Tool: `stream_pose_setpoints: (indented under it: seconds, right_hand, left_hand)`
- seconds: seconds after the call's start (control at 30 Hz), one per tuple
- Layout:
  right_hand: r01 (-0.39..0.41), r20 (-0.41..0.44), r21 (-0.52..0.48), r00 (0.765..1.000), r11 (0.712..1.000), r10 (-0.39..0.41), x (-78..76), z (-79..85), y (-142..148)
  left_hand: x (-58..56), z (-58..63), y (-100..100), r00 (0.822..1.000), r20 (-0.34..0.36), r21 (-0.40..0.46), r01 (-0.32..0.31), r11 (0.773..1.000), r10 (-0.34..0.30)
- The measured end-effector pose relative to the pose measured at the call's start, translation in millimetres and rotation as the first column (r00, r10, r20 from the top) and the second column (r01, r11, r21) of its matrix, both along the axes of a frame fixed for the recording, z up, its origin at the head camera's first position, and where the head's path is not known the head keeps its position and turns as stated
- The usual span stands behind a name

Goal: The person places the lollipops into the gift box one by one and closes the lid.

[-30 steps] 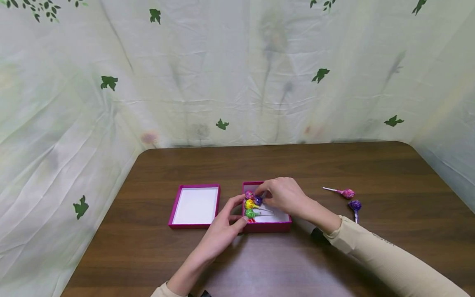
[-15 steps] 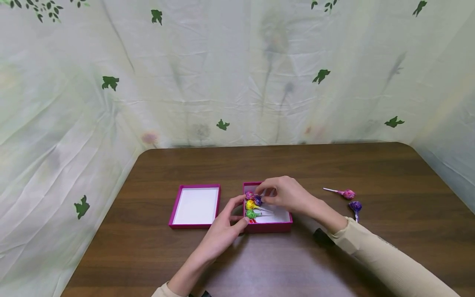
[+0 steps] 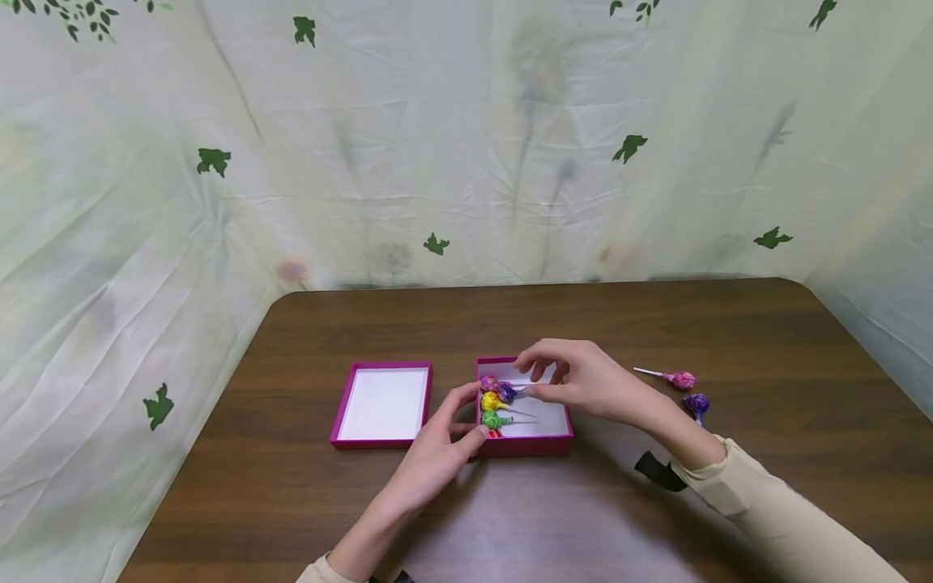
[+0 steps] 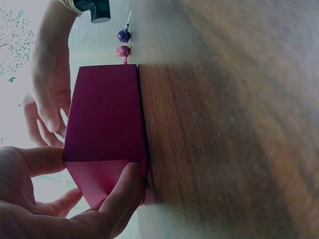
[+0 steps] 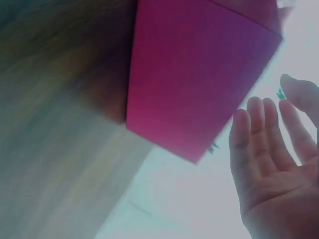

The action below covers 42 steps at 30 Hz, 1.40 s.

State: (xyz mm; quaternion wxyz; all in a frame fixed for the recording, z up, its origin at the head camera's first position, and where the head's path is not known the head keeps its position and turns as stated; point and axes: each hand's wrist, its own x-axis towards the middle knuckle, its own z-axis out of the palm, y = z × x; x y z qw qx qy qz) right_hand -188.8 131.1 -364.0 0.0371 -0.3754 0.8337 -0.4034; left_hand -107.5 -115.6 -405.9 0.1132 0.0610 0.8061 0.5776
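A magenta box (image 3: 526, 447) with a white inside sits on the table, its top uncovered. Along its left side lie several lollipops: a pink-purple lollipop (image 3: 488, 384), a dark purple lollipop (image 3: 506, 393), a yellow lollipop (image 3: 492, 401), a green lollipop (image 3: 493, 420) and a red one partly hidden. My left hand (image 3: 443, 444) grips the box's left end, thumb at the near corner and fingers along the side. Over the box's right half hovers my right hand (image 3: 586, 382), fingers loosely bent and thumb apart; its palm shows bare in the right wrist view.
A magenta lid (image 3: 382, 405), white side up, lies left of the box. Right of the box, a pink lollipop (image 3: 681, 380) and a purple lollipop (image 3: 696, 403) lie loose on the brown wooden table (image 3: 466, 324). A leaf-patterned curtain (image 3: 466, 146) hangs behind.
My right hand has let go of the dark purple lollipop, which stays in the box, and has drawn back up and to the right. The left hand keeps its place.
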Motion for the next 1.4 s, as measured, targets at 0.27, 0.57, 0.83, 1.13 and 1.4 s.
stream_pose_setpoints:
  seconds: [0.27,0.57,0.83,1.13,1.4]
  right_hand:
    - [0.096,0.009,0.031,0.995,0.995,-0.096,8.6,10.3,36.7]
    - [0.177,-0.039,0.072,0.984,0.982,-0.175,12.3,12.1,79.9]
    - [0.206,-0.049,0.107,0.978,0.973,-0.202,10.9,10.0,120.9]
    - [0.151,0.078,0.111,0.984,0.982,-0.161,-7.3,-5.8,160.1]
    - [0.032,0.186,0.046,0.982,0.998,-0.040,-25.7,-29.0,175.4]
  left_hand:
    - [0.7,0.1,0.7,1.000,-0.025,-0.001,-0.002,1.000,0.002]
    - [0.3,0.0,0.1,1.000,-0.025,-0.011,0.000,1.000,0.000]
    - [0.1,-0.2,-0.6,1.000,-0.013,-0.014,-0.002,1.000,0.001]
    - [-1.3,-0.7,-0.9,1.000,-0.018,-0.013,0.002,1.000,-0.002]
    - [-0.9,-0.2,-0.2,1.000,0.000,-0.013,0.000,1.000,0.000]
